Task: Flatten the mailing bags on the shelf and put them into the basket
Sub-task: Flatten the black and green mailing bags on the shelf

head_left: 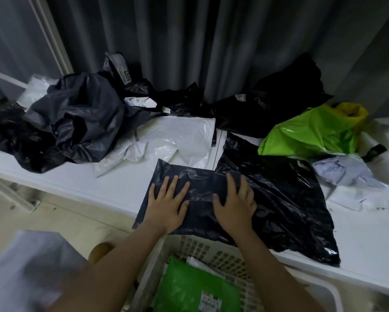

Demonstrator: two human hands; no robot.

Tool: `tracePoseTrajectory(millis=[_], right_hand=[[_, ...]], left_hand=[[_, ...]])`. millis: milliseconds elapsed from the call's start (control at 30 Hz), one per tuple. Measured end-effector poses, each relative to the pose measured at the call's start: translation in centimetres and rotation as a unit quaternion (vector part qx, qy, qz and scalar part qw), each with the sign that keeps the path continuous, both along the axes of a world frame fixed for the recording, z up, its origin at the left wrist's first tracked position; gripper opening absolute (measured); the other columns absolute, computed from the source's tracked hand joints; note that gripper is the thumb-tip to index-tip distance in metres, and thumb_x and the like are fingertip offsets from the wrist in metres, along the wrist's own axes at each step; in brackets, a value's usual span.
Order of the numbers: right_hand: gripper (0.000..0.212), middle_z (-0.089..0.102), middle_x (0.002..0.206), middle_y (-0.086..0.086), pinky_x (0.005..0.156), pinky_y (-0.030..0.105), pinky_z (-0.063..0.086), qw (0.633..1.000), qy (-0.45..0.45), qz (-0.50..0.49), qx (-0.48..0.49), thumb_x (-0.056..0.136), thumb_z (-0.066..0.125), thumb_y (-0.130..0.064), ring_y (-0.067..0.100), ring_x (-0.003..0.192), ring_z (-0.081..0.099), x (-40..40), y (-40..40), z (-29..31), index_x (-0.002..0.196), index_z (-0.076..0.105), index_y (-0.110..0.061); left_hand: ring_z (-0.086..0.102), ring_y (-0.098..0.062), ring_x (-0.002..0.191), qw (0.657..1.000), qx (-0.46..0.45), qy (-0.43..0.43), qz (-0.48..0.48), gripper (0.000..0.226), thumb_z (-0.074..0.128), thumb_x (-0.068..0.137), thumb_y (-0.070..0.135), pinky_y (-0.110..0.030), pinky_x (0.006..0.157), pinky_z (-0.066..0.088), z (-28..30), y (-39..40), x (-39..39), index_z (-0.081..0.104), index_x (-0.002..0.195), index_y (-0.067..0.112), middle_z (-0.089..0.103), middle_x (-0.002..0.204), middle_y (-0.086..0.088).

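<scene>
Basket (213, 251) cut off by bottom edge; green bag (195, 287) label blurred; bag beneath hands partly hidden.

Dim room: grey pleated curtain (211, 41) behind, pale beige floor (60, 219) below the white shelf (87, 181).

Bare shelf (112, 188) left of hands

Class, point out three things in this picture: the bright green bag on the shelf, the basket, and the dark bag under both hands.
bright green bag (310, 131), head view, its glossy middle.
basket (222, 255), head view, its perforated far wall.
dark bag (202, 188), head view, flat area between the hands.
</scene>
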State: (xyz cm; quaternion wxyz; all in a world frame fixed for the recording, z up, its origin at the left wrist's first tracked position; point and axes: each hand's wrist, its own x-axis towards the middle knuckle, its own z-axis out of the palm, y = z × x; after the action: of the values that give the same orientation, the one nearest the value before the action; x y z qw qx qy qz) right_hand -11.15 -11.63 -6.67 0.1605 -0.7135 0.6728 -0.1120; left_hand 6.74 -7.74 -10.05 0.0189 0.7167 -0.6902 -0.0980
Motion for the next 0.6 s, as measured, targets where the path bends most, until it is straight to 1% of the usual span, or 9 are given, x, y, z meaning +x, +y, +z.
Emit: tracePoseTrajectory(millis=[100,167,233,267,367,433,500,567,600], right_hand=[[0.070,0.014,0.154,0.011,0.103,0.045,0.032,0.999,-0.029,-0.018,0.018,0.098,0.046,-0.035,0.035,0.132,0.028,-1.2,0.9,0.3,0.152,0.002,-0.030],[0.073,0.025,0.144,0.012,0.096,0.031,0.038,0.991,-0.133,0.009,-0.020,0.096,0.050,-0.014,0.027,0.120,0.039,-1.5,1.0,0.6,0.152,0.006,-0.029],[0.073,0.029,0.138,0.009,0.092,0.015,0.033,0.966,-0.255,-0.004,-0.033,0.093,0.049,0.001,0.014,0.112,0.040,-1.4,0.8,1.6,0.152,0.016,-0.026],[0.072,0.032,0.135,0.008,0.092,0.013,0.032,0.954,-0.295,-0.016,-0.043,0.092,0.050,0.004,0.009,0.109,0.039,-1.5,0.4,2.3,0.151,0.020,-0.024],[0.065,0.038,0.129,0.007,0.095,0.017,0.036,0.940,-0.330,-0.017,-0.081,0.092,0.054,0.003,0.011,0.109,0.043,-2.3,-1.0,3.6,0.148,0.031,-0.023],[0.060,0.039,0.129,0.011,0.093,0.016,0.035,0.954,-0.284,-0.001,-0.097,0.092,0.054,0.002,0.020,0.114,0.046,-3.5,-1.8,3.9,0.145,0.036,-0.018],[0.058,0.035,0.139,0.017,0.100,0.027,0.034,0.984,-0.158,0.015,-0.084,0.093,0.054,-0.005,0.033,0.124,0.041,-4.6,-1.9,3.2,0.146,0.034,-0.016],[0.054,0.020,0.155,0.015,0.112,0.045,0.022,0.997,0.007,0.027,-0.066,0.097,0.047,-0.029,0.039,0.138,0.022,-4.3,-1.3,2.2,0.148,0.031,-0.021],[0.055,0.011,0.159,0.011,0.115,0.051,0.011,0.995,0.055,0.051,-0.060,0.098,0.034,-0.045,0.038,0.143,0.010,-3.6,-0.7,1.8,0.149,0.029,-0.026]], left_hand=[[-0.020,-0.021,0.146,1.000,-0.001,0.001,-0.002,0.081,-0.022,0.071,0.060,-0.050,0.115,-0.011,-0.1,0.0,-0.2,-0.014,0.149,0.039,-0.017,0.159,0.002],[-0.021,-0.020,0.145,1.000,0.000,0.005,0.004,0.082,-0.022,0.070,0.061,-0.050,0.115,-0.011,-0.1,-0.1,-0.2,-0.015,0.148,0.039,-0.019,0.159,0.001],[-0.021,-0.021,0.145,0.999,-0.014,0.029,0.020,0.082,-0.021,0.071,0.064,-0.049,0.115,-0.011,0.1,-0.1,-0.2,-0.014,0.149,0.037,-0.019,0.159,0.000],[-0.020,-0.022,0.146,0.998,-0.028,0.043,0.028,0.084,-0.021,0.072,0.066,-0.049,0.115,-0.011,0.3,-0.1,-0.3,-0.012,0.149,0.036,-0.018,0.159,-0.001],[-0.020,-0.023,0.146,0.994,-0.070,0.075,0.033,0.092,-0.031,0.069,0.073,-0.047,0.115,-0.012,0.9,0.0,-1.3,-0.008,0.150,0.037,-0.018,0.159,-0.001],[-0.020,-0.023,0.146,0.995,-0.067,0.075,0.026,0.086,-0.027,0.072,0.071,-0.047,0.116,-0.010,1.4,-0.2,-2.4,-0.007,0.150,0.039,-0.018,0.159,0.000],[-0.020,-0.023,0.146,0.996,-0.039,0.075,0.029,0.073,-0.013,0.083,0.064,-0.047,0.117,-0.008,1.4,-0.7,-3.3,-0.005,0.151,0.039,-0.017,0.160,-0.001],[-0.018,-0.025,0.146,0.996,-0.003,0.077,0.041,0.062,-0.002,0.093,0.060,-0.048,0.117,-0.008,1.1,-1.3,-3.7,-0.003,0.151,0.038,-0.015,0.160,-0.003],[-0.018,-0.026,0.146,0.997,-0.001,0.066,0.042,0.066,-0.006,0.091,0.062,-0.049,0.117,-0.008,0.8,-1.5,-3.7,-0.003,0.151,0.038,-0.014,0.160,-0.004]])
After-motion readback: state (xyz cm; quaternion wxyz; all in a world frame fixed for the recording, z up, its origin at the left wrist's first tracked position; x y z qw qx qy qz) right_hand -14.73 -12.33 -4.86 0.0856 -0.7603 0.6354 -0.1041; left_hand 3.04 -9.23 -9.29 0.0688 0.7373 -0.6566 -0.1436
